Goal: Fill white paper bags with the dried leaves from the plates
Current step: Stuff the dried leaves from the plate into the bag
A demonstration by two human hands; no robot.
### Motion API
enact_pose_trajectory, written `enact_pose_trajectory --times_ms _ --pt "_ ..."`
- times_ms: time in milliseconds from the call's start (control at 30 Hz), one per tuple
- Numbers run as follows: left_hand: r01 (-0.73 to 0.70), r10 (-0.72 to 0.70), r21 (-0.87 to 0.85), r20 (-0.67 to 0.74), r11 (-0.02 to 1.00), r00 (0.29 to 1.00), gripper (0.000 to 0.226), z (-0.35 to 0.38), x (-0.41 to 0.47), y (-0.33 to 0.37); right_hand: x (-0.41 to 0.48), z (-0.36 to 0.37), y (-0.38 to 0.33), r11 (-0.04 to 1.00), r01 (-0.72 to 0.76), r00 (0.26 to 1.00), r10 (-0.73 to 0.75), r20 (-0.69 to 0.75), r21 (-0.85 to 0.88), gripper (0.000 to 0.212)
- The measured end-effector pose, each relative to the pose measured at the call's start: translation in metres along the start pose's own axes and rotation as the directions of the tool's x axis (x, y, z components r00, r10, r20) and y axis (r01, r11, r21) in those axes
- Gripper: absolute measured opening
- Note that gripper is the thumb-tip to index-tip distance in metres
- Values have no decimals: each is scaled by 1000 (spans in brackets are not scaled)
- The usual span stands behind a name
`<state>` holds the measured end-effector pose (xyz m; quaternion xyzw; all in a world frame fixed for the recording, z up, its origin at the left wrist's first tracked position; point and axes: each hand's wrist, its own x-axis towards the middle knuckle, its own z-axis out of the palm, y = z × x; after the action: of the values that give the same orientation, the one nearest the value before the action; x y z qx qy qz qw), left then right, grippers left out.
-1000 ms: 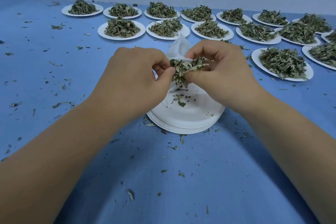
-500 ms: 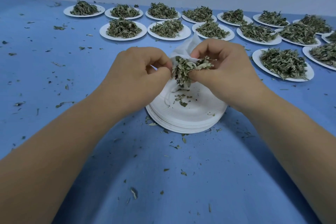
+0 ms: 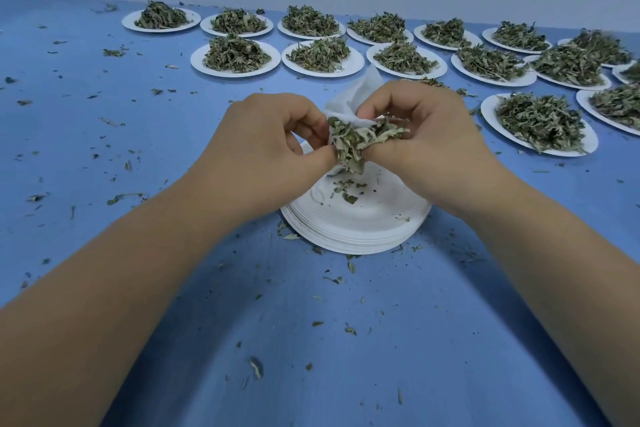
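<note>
My left hand [image 3: 266, 149] and my right hand [image 3: 429, 146] meet above a stack of white paper plates [image 3: 360, 222]. Between them is a white paper bag [image 3: 349, 104], its crumpled top sticking up behind my fingers. My left hand pinches the bag's edge with thumb and fingers. My right hand holds a clump of dried green leaves [image 3: 360, 142] at the bag's mouth. A few leaf crumbs [image 3: 346, 189] lie on the top plate of the stack. How full the bag is stays hidden by my hands.
Several white plates heaped with dried leaves stand in two rows at the back, one of them [image 3: 235, 55] at the left, and more on the right, the nearest [image 3: 540, 123] beside my right hand. Leaf bits litter the blue tablecloth [image 3: 104, 135].
Both hands have stayed together over the plate stack. The leaf clump has bunched tighter between my thumbs, and more of the white bag shows behind my fingers.
</note>
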<state>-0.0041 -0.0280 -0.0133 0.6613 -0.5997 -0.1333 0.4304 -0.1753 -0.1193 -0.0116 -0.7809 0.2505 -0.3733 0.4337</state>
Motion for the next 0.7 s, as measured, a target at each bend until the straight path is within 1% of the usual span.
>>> enact_pose_trajectory --times_ms 100,200,300,367,433,500,567,633,700 --pt "-12 12 -7 -22 1000 1000 12 0 0 0 0 0 -2 1000 -7 1000 7 -18 -29 26" --pt "12 -12 -36 -17 999 1000 19 -2 2 -1 0 2 -3 996 -5 999 2 -34 -88 24" --pt "22 -24 -85 -21 996 1000 15 -3 2 0 0 4 -2 992 -25 998 18 -55 -127 22" --pt "16 -15 -129 2 992 1000 12 -2 0 4 2 4 -1 981 -55 994 35 -108 -188 23" --pt "31 -21 -195 53 980 998 11 -2 -2 9 3 4 0 955 -87 983 35 -182 -284 25" --pt "55 -30 -241 106 969 994 10 -1 -4 12 3 4 1 924 -106 974 21 -228 -368 24" --pt "53 -36 -223 80 973 996 12 2 -5 11 3 6 0 905 -95 973 -4 -233 -415 19" --pt "40 -42 -133 -10 990 999 15 7 -4 8 2 7 -1 895 -77 974 -27 -226 -439 19" --pt "37 -41 -48 -81 998 996 17 9 -4 7 2 9 -2 891 -69 977 -30 -210 -449 23"
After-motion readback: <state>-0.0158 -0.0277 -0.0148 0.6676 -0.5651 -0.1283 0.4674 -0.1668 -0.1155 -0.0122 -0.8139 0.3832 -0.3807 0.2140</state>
